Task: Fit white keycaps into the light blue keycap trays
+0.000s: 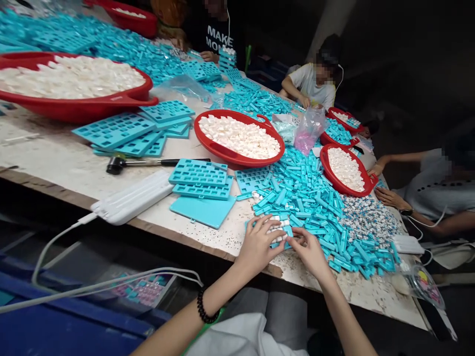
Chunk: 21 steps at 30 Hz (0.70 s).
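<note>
At the table's front edge lies a small turquoise plate (287,231) bearing rows of white keycap-like pieces (276,236). My left hand (257,243) rests over it from the left, fingers spread across the white pieces. On the plate's right side, my right hand (308,251) has thumb and fingertips drawn together; what is between them is too small to make out. Just behind both hands spreads a heap of turquoise plastic strips (308,190). Left of my hands sit stacked turquoise grid plates (200,180) and a flat turquoise panel (203,211).
Red baskets of white pieces stand behind (237,160) and at far left (74,111). A mallet (148,163) and a white power strip (133,197) lie left. Small metallic-looking parts (367,217) are piled right. Several other people sit around the table.
</note>
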Each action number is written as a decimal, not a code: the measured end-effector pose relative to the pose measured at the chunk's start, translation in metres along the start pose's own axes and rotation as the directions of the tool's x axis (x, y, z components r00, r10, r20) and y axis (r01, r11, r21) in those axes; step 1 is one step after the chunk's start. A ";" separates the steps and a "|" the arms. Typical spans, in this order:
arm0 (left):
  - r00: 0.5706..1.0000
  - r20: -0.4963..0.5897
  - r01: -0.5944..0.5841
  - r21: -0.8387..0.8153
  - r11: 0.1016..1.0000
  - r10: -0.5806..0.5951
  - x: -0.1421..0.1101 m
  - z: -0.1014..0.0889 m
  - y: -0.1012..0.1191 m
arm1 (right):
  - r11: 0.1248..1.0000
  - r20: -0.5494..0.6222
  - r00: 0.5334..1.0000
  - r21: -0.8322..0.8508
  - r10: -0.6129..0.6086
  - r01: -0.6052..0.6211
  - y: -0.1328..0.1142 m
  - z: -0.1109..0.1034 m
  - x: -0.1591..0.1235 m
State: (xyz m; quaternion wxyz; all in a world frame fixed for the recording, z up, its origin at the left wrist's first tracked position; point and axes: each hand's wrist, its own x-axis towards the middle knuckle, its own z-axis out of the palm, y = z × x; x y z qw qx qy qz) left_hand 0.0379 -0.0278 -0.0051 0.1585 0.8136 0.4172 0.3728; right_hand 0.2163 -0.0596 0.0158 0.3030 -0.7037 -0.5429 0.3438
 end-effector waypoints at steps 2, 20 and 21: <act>1.000 -0.010 0.024 -0.010 1.000 -0.024 -0.002 -0.001 0.002 | 0.997 -0.038 0.999 0.075 0.009 -0.006 0.005 0.009 -0.005; 0.970 -0.234 0.062 -0.002 0.998 -0.061 -0.021 -0.014 0.008 | 0.796 -0.167 0.980 0.605 0.109 0.014 -0.033 0.069 -0.030; 0.966 -0.251 0.063 -0.013 0.998 -0.064 -0.021 -0.013 0.009 | 0.761 -0.149 0.980 0.649 0.135 -0.006 -0.035 0.069 -0.029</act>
